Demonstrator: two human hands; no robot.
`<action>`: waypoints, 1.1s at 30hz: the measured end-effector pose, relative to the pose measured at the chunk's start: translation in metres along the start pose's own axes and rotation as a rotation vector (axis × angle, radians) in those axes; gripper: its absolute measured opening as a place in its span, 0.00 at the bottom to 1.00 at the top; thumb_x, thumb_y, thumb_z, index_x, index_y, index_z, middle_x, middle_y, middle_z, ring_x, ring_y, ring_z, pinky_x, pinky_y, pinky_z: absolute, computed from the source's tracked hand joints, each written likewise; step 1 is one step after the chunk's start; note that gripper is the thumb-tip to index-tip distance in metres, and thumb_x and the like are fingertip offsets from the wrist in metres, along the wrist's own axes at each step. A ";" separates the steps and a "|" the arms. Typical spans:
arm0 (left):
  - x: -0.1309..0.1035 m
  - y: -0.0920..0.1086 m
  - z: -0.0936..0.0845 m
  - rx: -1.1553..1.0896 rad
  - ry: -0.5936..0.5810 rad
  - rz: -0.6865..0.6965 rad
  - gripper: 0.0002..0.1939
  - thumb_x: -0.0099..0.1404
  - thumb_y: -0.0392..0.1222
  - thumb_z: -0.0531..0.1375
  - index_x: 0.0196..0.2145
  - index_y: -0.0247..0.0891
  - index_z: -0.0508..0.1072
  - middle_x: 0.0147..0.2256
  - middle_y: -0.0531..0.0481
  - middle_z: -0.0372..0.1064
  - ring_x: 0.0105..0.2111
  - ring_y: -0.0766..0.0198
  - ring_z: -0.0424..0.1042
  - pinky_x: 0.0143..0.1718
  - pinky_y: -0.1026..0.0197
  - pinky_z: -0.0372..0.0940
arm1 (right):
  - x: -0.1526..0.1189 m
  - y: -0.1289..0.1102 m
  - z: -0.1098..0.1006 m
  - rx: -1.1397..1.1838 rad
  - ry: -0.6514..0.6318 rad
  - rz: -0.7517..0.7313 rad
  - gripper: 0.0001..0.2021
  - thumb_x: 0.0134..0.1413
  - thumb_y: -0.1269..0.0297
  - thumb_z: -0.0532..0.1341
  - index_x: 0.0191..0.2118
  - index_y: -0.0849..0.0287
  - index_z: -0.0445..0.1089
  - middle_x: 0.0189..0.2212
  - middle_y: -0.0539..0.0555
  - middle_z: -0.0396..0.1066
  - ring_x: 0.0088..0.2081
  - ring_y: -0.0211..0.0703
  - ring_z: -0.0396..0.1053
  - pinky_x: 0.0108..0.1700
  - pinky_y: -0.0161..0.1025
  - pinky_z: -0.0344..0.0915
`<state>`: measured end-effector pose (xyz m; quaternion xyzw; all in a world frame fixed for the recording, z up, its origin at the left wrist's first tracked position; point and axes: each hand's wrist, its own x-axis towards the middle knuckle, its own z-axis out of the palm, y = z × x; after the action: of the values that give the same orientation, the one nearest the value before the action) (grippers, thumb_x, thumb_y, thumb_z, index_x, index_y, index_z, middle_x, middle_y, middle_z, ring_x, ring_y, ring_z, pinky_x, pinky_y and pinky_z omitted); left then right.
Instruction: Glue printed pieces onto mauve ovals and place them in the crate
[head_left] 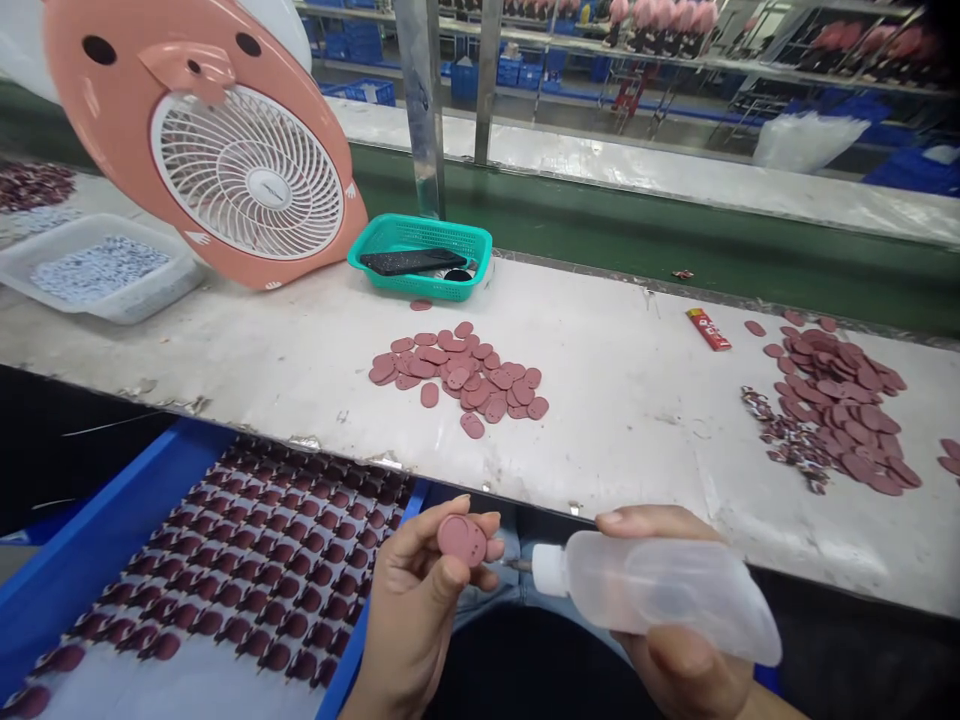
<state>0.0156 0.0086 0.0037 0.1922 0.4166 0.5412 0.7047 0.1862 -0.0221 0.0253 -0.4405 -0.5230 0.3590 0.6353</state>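
Note:
Between the fingertips of my left hand (420, 590) is a pinkish-red oval piece (461, 541) with small dark marks. My right hand (686, 640) is wrapped round a translucent squeeze bottle (660, 585) lying almost level, its white cap and thin nozzle (517, 566) pointing left. The nozzle tip is close to the oval piece; whether they touch I cannot tell. Beyond my hands, a loose pile of similar oval pieces (469, 375) lies on the white worktable (600, 400). A bigger pile (855, 400) sits at the right, beside small dark-and-white parts (787, 435).
A pink fan (255, 180) and a green basket (420, 232) holding a dark object stand at the back. A white tray (97, 270) of small parts is at the left. Below the table edge, a blue crate (157, 475) holds rows of dark red pieces. A red wrapper (708, 329) lies right.

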 end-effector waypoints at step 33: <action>-0.005 0.004 0.008 0.051 0.066 0.012 0.20 0.41 0.51 0.79 0.34 0.46 0.85 0.31 0.49 0.83 0.28 0.60 0.80 0.26 0.66 0.74 | 0.003 -0.001 0.001 -0.031 0.002 0.015 0.17 0.60 0.51 0.65 0.51 0.50 0.73 0.30 0.55 0.76 0.19 0.42 0.68 0.18 0.38 0.64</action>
<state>0.0193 0.0066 0.0130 0.1945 0.4520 0.5408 0.6822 0.1854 -0.0193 0.0274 -0.4543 -0.5246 0.3551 0.6264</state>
